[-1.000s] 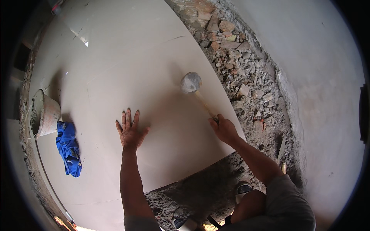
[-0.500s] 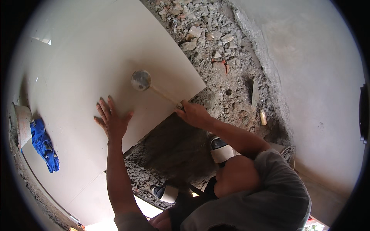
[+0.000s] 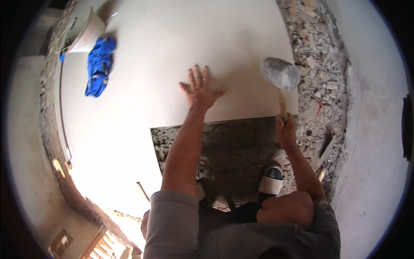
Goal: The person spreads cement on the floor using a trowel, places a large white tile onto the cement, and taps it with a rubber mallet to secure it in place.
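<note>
A large off-white tile [image 3: 164, 52] lies flat in front of me. My left hand [image 3: 199, 93] rests palm down on it near its front edge, fingers spread, holding nothing. In my right hand [image 3: 286, 133], by the tile's front right corner, is the wooden handle of a mallet [image 3: 280, 74]. The mallet's thick grey head points away from me and shows in front of the tile's right edge. It looks raised above the surface; any contact with the tile cannot be made out.
Dark, rough mortar [image 3: 237, 138] fills the gap before my sandalled feet [image 3: 271, 183]. Broken rubble [image 3: 317, 64] runs between the tile and the right wall [image 3: 375, 129]. Back left, a bucket [image 3: 89, 36] and a blue cloth [image 3: 100, 67] sit on the tiled surface. Bright sunlight covers the left tile [image 3: 108, 151].
The view has swung left. The mallet has shifted right toward the tile's right edge and its head looks larger, nearer to me. My left hand stays flat on the tile.
</note>
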Tool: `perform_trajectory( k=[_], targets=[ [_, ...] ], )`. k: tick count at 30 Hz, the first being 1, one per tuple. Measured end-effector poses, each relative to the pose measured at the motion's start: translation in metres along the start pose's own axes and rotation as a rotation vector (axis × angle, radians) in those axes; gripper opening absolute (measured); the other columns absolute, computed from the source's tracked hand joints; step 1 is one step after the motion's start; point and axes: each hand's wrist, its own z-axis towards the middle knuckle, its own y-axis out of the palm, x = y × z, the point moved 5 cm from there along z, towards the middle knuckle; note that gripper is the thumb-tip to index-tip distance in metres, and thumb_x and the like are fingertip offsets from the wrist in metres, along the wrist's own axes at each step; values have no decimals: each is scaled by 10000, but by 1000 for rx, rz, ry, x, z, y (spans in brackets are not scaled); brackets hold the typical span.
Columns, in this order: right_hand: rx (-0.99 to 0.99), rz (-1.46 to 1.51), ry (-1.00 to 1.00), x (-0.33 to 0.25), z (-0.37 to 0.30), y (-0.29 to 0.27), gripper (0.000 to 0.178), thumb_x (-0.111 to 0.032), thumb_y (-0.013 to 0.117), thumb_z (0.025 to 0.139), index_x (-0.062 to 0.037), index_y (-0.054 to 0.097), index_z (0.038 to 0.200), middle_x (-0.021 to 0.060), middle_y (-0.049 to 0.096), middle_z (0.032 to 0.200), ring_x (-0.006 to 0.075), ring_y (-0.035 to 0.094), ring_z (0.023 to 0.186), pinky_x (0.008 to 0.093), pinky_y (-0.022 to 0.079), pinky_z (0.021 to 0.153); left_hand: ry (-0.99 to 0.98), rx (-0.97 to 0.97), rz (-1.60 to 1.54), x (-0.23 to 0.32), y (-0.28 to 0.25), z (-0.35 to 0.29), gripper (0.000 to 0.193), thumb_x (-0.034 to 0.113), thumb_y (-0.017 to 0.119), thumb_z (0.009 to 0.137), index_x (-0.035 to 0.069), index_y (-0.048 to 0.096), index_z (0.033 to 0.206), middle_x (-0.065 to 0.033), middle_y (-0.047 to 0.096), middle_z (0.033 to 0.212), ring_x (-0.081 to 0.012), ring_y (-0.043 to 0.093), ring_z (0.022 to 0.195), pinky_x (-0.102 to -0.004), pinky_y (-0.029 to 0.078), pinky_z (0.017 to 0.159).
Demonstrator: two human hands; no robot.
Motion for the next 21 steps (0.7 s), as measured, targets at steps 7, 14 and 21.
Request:
perform_trajectory(
  k=[7,14,21],
  targets=[
    [-26,-139,-167,6,17,3,425,-342,511,970,45,529,1146,258,649,831,472,627,805,515,476,680,-90,-9,-143,-1,-2,-11,1080,698,601,776,171,56,1544,-148,-15,1608,-332,-38,1484,-728,11,1073],
    [-198,-600,-401,10,11,31,416,-332,503,967,23,530,1184,255,648,1011,438,632,916,506,493,774,-89,45,-112,-7,2,-13,1084,689,600,786,147,39,1539,-146,8,1605,-329,-19,1485,-740,43,1065],
    [184,-681,-972,-59,-8,48,445,-353,528,956,21,538,1196,240,669,951,432,648,892,495,502,825,-178,68,-184,-40,14,-38,1107,672,622,781,122,28,1536,-150,2,1605,-330,10,1485,-743,46,1060]
  ],
)
